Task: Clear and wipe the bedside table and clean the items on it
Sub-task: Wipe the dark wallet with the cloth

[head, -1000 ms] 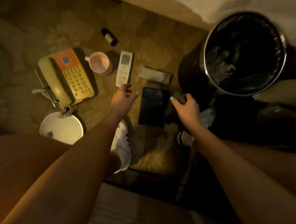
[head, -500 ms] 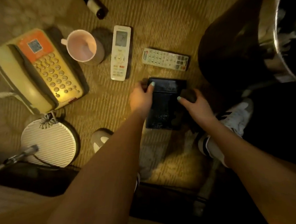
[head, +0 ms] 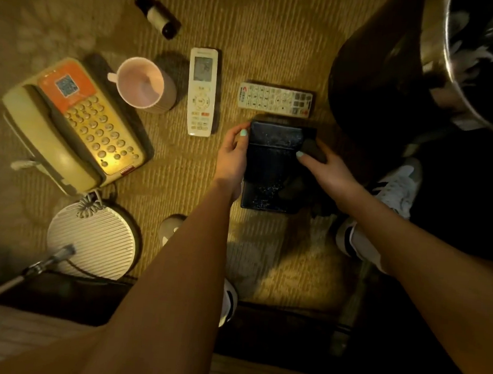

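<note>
1 head camera looks steeply down, close above the carpet point(head: 264, 36).

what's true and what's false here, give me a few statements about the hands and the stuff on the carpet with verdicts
1. The left hand grips the left edge of the black tray. True.
2. The mug lies tipped on its side. False: it stands upright between the phone and the long white remote.
3. The right hand holds a dark cloth on the tray. True.
4. The two remotes lie parallel. False: the short remote lies crosswise to the long one.
5. The small bottle stands upright. False: it lies on its side on the carpet.
</note>
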### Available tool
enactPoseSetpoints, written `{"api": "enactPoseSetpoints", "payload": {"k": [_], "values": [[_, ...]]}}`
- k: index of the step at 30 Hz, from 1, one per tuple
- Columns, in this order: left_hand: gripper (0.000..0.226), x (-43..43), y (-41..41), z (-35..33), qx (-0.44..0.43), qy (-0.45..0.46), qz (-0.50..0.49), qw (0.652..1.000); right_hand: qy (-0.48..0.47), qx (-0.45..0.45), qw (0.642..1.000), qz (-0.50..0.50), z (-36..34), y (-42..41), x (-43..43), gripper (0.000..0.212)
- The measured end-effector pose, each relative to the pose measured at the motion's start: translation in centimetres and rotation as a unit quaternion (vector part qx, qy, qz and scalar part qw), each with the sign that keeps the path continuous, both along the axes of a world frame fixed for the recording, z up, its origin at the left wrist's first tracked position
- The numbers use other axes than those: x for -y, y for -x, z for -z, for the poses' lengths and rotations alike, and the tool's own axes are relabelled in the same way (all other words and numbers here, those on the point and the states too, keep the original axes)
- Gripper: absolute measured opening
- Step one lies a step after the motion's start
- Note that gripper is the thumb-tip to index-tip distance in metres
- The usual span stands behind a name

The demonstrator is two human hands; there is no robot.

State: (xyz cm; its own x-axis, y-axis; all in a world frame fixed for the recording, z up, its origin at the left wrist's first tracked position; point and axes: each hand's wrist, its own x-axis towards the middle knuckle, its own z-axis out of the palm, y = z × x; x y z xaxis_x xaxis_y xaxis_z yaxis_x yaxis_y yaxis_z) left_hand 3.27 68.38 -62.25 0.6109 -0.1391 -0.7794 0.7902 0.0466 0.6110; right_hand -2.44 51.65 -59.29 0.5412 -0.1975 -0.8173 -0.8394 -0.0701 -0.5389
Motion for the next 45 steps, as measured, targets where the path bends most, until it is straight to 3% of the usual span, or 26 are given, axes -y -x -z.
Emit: {"api": "enactPoseSetpoints", "payload": {"k": [4, 9, 14, 17, 25, 29, 33, 38, 45], "values": [[0.043, 0.1, -1.2, -1.3, 0.004, 0.063, -0.019, 0.998, -0.013, 0.01, 1.0, 0.001, -1.5, -0.8, 0.2, 0.047], [0.044, -0.2, -3.5, -6.1, -0.007, 0.128, 0.009, 0.992, 0.009, 0.056, 0.998, 0.014, -6.1, -2.0, 0.8, 0.039], [0.028, -1.7, -6.4, -14.5, 0.041, 0.117, 0.029, 0.992, 0.047, 0.131, 0.99, -0.03, -14.0, -3.6, 0.4, 0.042], [0.02, -2.3, -7.3, -20.0, 0.071, 0.132, 0.037, 0.988, 0.09, 0.177, 0.98, -0.033, -19.6, -4.2, 0.0, 0.031], [0.018, -1.8, -6.1, -32.3, 0.178, 0.146, 0.017, 0.973, 0.145, 0.298, 0.941, 0.062, -34.2, -2.1, 1.9, 0.033], [0.044, -2.0, -3.9, -36.3, 0.192, 0.178, 0.074, 0.962, 0.11, 0.337, 0.924, 0.145, -39.1, -0.4, 2.7, 0.029], [0.051, -1.8, -1.9, -38.0, 0.206, 0.197, 0.098, 0.953, 0.047, 0.372, 0.911, 0.174, -41.8, 1.2, 3.3, 0.023], [0.05, 0.2, -0.4, -39.9, 0.23, 0.183, 0.095, 0.951, 0.08, 0.452, 0.872, 0.169, -42.4, 1.7, 4.1, 0.008], [0.056, 3.0, -0.6, -41.6, 0.188, 0.212, 0.178, 0.942, 0.179, 0.484, 0.852, 0.083, -41.2, -0.6, 4.8, 0.008]]}}
